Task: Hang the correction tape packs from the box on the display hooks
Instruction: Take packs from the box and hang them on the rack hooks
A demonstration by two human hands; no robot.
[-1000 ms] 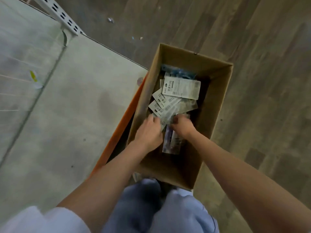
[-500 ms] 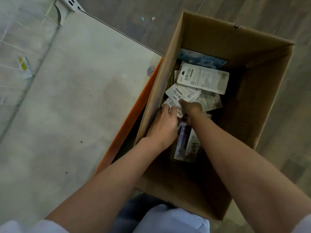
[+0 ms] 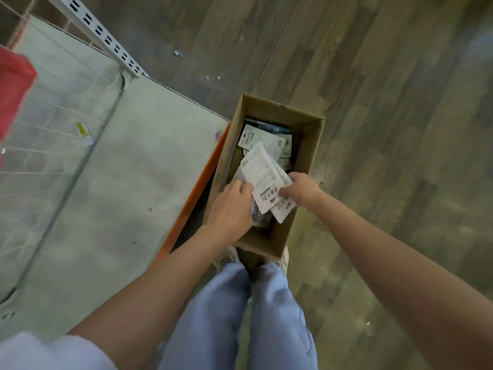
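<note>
An open cardboard box (image 3: 310,156) stands on the wooden floor in front of my feet, with several white correction tape packs (image 3: 268,140) lying in it. My right hand (image 3: 302,190) pinches a small stack of packs (image 3: 262,180), lifted above the box, printed backs facing up. My left hand (image 3: 232,206) is beside the stack, fingers curled at its left edge and touching it. Whether its fingers grip the stack is hidden.
A grey shelf base (image 3: 128,188) with an orange front edge (image 3: 198,193) lies left of the box. White wire hooks (image 3: 40,153) and a slotted upright (image 3: 106,41) rise at far left, one yellow tag (image 3: 82,130) among them. Something red (image 3: 13,84) shows at the left edge.
Both hands were down among the packs in the box; now the right hand has lifted a stack of packs above it. The view has pulled back and up from the box.
</note>
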